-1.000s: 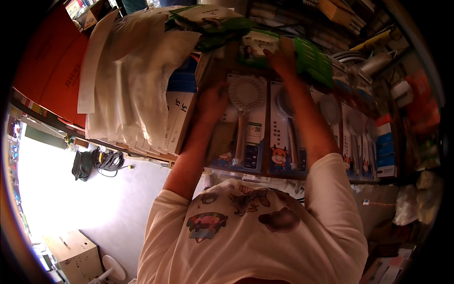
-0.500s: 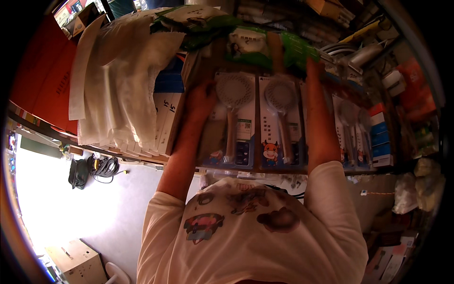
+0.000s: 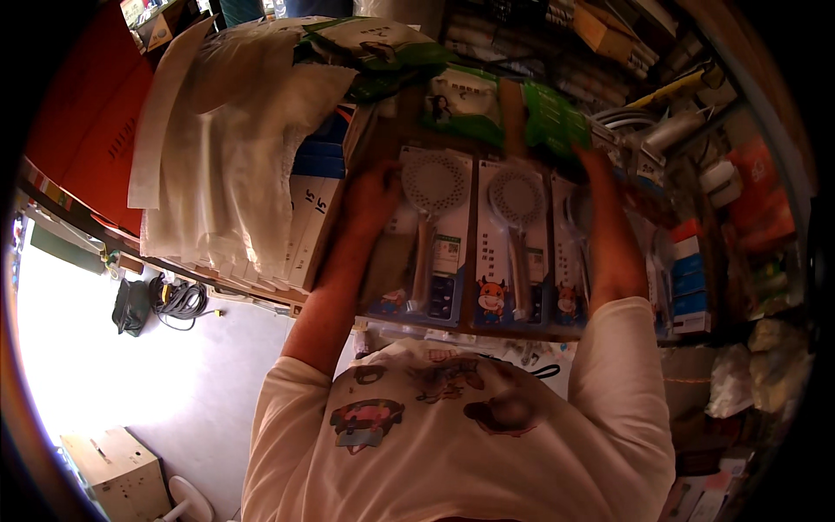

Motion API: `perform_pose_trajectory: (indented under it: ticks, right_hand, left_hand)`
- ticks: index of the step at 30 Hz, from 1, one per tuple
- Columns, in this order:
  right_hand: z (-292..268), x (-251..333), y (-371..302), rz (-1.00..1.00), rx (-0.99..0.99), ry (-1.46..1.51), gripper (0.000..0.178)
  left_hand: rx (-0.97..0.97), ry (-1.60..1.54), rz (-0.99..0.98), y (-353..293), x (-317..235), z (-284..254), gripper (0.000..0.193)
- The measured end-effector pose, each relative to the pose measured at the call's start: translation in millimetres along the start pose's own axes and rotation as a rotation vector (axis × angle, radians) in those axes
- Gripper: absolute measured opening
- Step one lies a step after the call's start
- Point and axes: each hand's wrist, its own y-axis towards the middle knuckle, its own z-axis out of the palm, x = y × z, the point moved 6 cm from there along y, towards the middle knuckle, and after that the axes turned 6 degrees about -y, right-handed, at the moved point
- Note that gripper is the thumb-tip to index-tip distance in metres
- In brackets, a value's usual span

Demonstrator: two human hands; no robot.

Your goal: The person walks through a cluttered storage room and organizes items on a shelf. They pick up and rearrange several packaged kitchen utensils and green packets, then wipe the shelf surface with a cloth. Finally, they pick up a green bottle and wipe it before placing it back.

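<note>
Packaged handheld shower heads lie in a row on the counter, each grey head and handle on a printed card. At the left edge of the leftmost shower head pack [image 3: 435, 239] is my left hand [image 3: 376, 196], its fingers dim and partly hidden. The middle shower head pack [image 3: 515, 244] lies between my arms, and another shower head pack [image 3: 567, 261] is partly covered by my right forearm. My right hand [image 3: 597, 163] reaches to the far end of the row, close to a green and white plastic package [image 3: 548, 113]. Its fingers are hard to make out.
White boxes [image 3: 306, 217] under a clear plastic sheet [image 3: 226, 157] stand on the left, beside a red box [image 3: 87, 122]. Blue and white boxes [image 3: 690, 278] are at the right end. Below on the floor lie a coiled black cable [image 3: 178, 297] and a wooden box [image 3: 117, 478].
The view has shifted, so the counter sits slightly lower. My right hand and forearm have moved right, uncovering more of the third shower head pack. My left hand stays at the leftmost pack.
</note>
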Motion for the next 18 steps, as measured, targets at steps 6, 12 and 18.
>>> perform_pose_trajectory:
  ticks: [6,12,18]
  right_hand:
    - [5,-6,-3,0.070,0.063,0.226,0.114]
    - [19,-30,23,0.157,0.018,0.454,0.092]
    - [36,-23,30,0.236,0.080,0.855,0.064]
  left_hand:
    - [-0.023,0.012,-0.005,-1,1,-4,0.027]
    - [0.020,0.013,-0.027,-1,-7,-3,0.025]
    - [0.004,-0.006,-0.027,-2,-2,-4,0.025]
